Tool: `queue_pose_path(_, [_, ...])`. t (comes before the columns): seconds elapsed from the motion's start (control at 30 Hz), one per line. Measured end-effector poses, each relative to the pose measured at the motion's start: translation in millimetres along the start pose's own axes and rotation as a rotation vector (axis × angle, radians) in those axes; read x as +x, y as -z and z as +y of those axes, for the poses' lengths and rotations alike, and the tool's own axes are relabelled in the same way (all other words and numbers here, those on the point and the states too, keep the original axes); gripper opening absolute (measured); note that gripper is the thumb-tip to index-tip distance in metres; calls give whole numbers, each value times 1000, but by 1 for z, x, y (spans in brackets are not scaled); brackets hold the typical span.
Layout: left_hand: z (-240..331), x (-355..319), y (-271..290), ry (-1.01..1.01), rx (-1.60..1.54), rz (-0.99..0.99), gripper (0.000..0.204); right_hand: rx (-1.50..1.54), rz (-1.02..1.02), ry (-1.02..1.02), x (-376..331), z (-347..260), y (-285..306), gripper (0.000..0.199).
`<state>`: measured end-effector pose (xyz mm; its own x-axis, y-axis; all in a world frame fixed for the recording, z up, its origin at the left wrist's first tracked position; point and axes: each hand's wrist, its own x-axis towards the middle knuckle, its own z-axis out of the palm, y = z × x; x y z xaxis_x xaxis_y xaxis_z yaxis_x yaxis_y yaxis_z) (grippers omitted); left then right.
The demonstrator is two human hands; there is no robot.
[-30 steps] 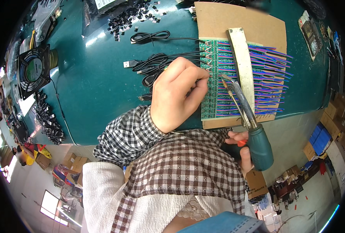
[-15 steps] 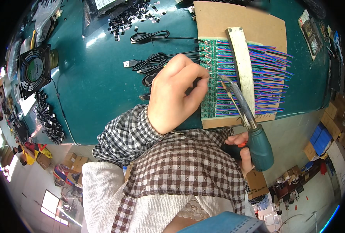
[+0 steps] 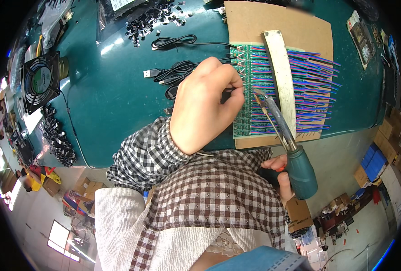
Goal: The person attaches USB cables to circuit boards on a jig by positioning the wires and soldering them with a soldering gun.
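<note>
My left hand (image 3: 209,104) is closed in a pinch at the left edge of a row of green circuit boards (image 3: 242,122). Between its fingertips is the dark end of a USB cable, mostly hidden by the hand; a plug (image 3: 168,110) peeks out beside the wrist. My right hand (image 3: 281,176) grips the green handle of a soldering gun (image 3: 302,174). The gun's tip, with a thin feed tube alongside, hovers over or touches the boards just right of my left fingertips; contact cannot be told. Black USB cables (image 3: 180,70) lie left of the boards, some joined to the upper ones.
A pale metal bar (image 3: 281,81) lies across the blue, red and black wires (image 3: 315,88) on a cardboard sheet (image 3: 277,20). Small black connectors (image 3: 150,22) are scattered at the back. A fan (image 3: 41,82) and a cable bundle (image 3: 56,140) sit left; a soldering-tip tray (image 3: 361,40) right.
My left fingertips have shifted slightly at the board edge, and the plug by the wrist has slid a little right. The soldering gun's tip has moved slightly left.
</note>
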<state>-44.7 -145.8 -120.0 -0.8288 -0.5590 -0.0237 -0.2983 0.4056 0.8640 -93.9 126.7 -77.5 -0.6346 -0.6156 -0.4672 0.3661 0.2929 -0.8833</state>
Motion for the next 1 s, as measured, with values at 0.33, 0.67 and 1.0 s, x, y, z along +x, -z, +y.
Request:
queue_pose_path(0.33, [1,-1,-1,-1,-3,4,16,-8,-56,13,-1,2,0,41])
queue_pose_path(0.67, [2,-2,0,7,5,-13,15,-56,-102,13,0,1,0,37])
queue_pose_path(1.0, [3,-2,0,21,3,-16,14,-12,-132,72,0,5,1,36])
